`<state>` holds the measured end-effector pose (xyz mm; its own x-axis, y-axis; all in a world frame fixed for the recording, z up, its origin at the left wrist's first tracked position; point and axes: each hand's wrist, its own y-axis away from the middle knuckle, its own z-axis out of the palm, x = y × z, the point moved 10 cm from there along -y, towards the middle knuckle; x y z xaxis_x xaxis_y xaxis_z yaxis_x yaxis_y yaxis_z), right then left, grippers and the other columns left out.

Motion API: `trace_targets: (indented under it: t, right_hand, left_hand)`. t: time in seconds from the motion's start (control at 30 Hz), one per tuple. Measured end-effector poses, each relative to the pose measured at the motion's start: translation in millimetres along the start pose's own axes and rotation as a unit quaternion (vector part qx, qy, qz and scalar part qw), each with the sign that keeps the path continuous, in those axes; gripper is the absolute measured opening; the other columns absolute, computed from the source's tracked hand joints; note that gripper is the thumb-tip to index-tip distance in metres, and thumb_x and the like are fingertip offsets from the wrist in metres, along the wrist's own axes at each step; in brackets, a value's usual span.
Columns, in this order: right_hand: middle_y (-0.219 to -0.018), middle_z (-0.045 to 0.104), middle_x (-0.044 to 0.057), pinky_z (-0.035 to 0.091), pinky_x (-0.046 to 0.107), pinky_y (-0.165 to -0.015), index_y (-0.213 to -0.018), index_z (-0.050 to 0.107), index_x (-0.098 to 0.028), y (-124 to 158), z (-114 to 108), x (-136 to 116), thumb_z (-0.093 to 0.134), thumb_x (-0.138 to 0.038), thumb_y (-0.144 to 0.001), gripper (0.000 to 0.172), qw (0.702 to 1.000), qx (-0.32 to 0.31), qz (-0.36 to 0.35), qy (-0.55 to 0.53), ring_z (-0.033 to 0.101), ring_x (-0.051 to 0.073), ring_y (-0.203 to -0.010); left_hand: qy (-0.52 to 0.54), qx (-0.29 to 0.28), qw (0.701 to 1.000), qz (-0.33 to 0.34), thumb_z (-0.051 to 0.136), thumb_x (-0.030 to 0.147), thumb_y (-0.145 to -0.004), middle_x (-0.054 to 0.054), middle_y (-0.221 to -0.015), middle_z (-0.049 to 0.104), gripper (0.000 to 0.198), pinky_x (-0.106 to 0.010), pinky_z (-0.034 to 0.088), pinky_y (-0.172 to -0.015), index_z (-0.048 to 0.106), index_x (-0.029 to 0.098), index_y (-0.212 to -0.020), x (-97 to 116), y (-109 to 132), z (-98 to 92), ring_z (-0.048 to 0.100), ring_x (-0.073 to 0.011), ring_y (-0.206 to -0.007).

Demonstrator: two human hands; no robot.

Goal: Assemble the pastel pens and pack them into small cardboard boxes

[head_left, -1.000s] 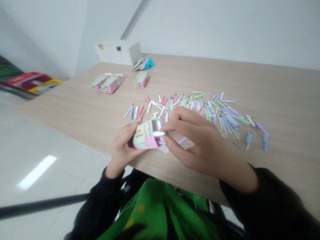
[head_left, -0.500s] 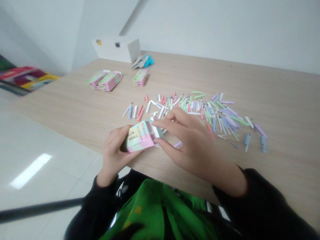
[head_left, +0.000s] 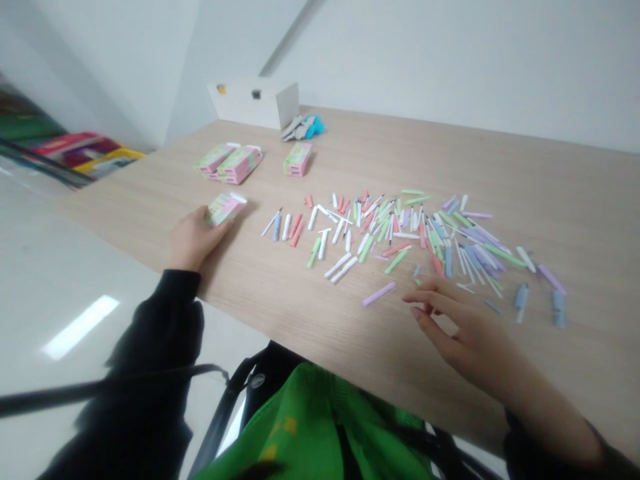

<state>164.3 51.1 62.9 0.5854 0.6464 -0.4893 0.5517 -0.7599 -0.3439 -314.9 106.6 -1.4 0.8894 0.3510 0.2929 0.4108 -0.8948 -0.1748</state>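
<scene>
My left hand (head_left: 193,237) grips a small pink and green printed carton (head_left: 226,208) over the left part of the table, short of the stacked cartons. On the right, my right hand (head_left: 457,320) hovers low over the table with thumb and fingers apart, holding nothing. Near its fingertips lies a purple pen barrel (head_left: 379,294). Behind it spreads a loose heap of pen parts (head_left: 390,220): white, green, red, purple and blue barrels or caps, and thin white sticks with dark tips.
Stacked pink and green cartons (head_left: 234,163) stand at the back left, with another carton (head_left: 298,159) beside them. Behind are grey and blue gloves (head_left: 303,127) and a white box (head_left: 250,103). Red and yellow bins (head_left: 107,160) sit beyond the table's left edge.
My left hand has carried the carton away to the left, towards the stacked ones. My right hand has left the carton's end and moved right, above the table. The view has shifted slightly.
</scene>
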Motion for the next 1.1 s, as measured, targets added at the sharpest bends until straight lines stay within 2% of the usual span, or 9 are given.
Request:
trace_targets:
  t: [0.07, 0.2, 0.33, 0.43, 0.5, 0.63, 0.77, 0.9, 1.1]
  right_hand:
    - [-0.091, 0.068, 0.003, 0.054, 0.028, -0.069, -0.101, 0.069, -0.023, 9, -5, 9, 0.055, -0.015, -0.095, 0.017, 1.000, 0.012, 0.017, 0.003, 0.068, 0.015, -0.077]
    - [-0.089, 0.069, 0.003, 0.054, 0.028, -0.067, -0.100, 0.070, -0.023, 21, -7, 26, 0.055, -0.017, -0.095, 0.016, 0.999, 0.024, 0.041, 0.006, 0.067, 0.015, -0.073]
    - [-0.085, 0.069, 0.002, 0.055, 0.028, -0.065, -0.099, 0.071, -0.022, 22, 1, 39, 0.055, -0.016, -0.094, 0.018, 0.999, 0.023, 0.041, 0.000, 0.067, 0.015, -0.070]
    - [-0.086, 0.069, 0.003, 0.056, 0.029, -0.065, -0.100, 0.071, -0.022, 18, -1, 44, 0.056, -0.016, -0.092, 0.018, 0.999, 0.035, 0.040, -0.002, 0.067, 0.015, -0.069]
    - [-0.087, 0.069, 0.004, 0.058, 0.030, -0.067, -0.100, 0.071, -0.022, 16, -6, 46, 0.056, -0.017, -0.092, 0.018, 0.998, 0.043, 0.048, -0.002, 0.067, 0.016, -0.070]
    - [-0.088, 0.070, 0.003, 0.058, 0.030, -0.070, -0.098, 0.071, -0.022, 16, -8, 46, 0.055, -0.016, -0.093, 0.018, 0.997, 0.049, 0.060, -0.012, 0.067, 0.016, -0.072]
    - [-0.087, 0.069, 0.003, 0.057, 0.029, -0.068, -0.099, 0.071, -0.023, 23, 3, 48, 0.054, -0.016, -0.094, 0.019, 0.996, 0.044, 0.069, -0.029, 0.067, 0.016, -0.073]
    - [-0.087, 0.070, 0.003, 0.057, 0.029, -0.069, -0.097, 0.070, -0.023, 38, 9, 55, 0.054, -0.014, -0.092, 0.019, 0.994, 0.059, 0.072, -0.060, 0.068, 0.016, -0.074]
    - [-0.090, 0.070, 0.005, 0.058, 0.032, -0.070, -0.097, 0.071, -0.024, 63, 9, 72, 0.053, -0.013, -0.091, 0.022, 0.988, 0.070, 0.118, -0.068, 0.069, 0.019, -0.078]
  left_hand:
    - [-0.035, -0.011, 0.999, -0.014, 0.047, 0.061, -0.096, -0.029, -0.139, 0.059, 0.079, -0.058, 0.043, -0.101, 0.042, 0.004, -0.151, -3, -12, 7.9, 0.055, -0.0451, -0.124]
    - [-0.079, -0.042, 0.996, -0.005, 0.040, 0.060, -0.098, -0.022, -0.159, 0.044, 0.072, -0.069, 0.033, -0.109, 0.037, 0.022, -0.159, -1, -26, 26.3, 0.042, -0.0523, -0.139]
    - [-0.093, -0.043, 0.995, 0.013, 0.032, 0.060, -0.101, -0.020, -0.163, 0.041, 0.067, -0.067, 0.034, -0.109, 0.039, 0.025, -0.158, 3, -26, 30.2, 0.041, -0.0483, -0.143]
    - [-0.079, 0.040, 0.996, 0.015, 0.033, 0.046, -0.104, -0.023, -0.153, 0.049, 0.056, -0.057, 0.037, -0.109, 0.048, 0.014, -0.148, 14, -18, 9.9, 0.043, -0.0401, -0.142]
    - [-0.071, 0.081, 0.994, 0.010, 0.033, 0.037, -0.103, -0.024, -0.136, 0.062, 0.049, -0.046, 0.043, -0.103, 0.057, 0.007, -0.133, 27, -11, -0.3, 0.054, -0.0345, -0.130]
    - [-0.056, 0.021, 0.997, 0.043, 0.046, 0.039, -0.093, -0.013, -0.094, 0.074, 0.032, -0.034, 0.046, -0.074, 0.069, 0.017, -0.093, 71, 3, 13.3, 0.068, -0.0270, -0.088]
    - [-0.075, -0.043, 0.995, 0.054, 0.048, 0.044, -0.091, -0.011, -0.094, 0.076, 0.033, -0.033, 0.042, -0.065, 0.070, 0.019, -0.088, 106, 10, 36.2, 0.069, -0.0269, -0.083]
    - [-0.084, -0.060, 0.994, 0.034, 0.049, 0.042, -0.089, -0.015, -0.090, 0.076, 0.034, -0.033, 0.042, -0.065, 0.071, 0.016, -0.089, 115, 6, 49.4, 0.070, -0.0297, -0.083]
    - [-0.066, -0.064, 0.995, 0.030, 0.048, 0.042, -0.088, -0.020, -0.092, 0.074, 0.035, -0.037, 0.044, -0.070, 0.069, 0.014, -0.091, 118, 7, 50.6, 0.069, -0.0352, -0.088]
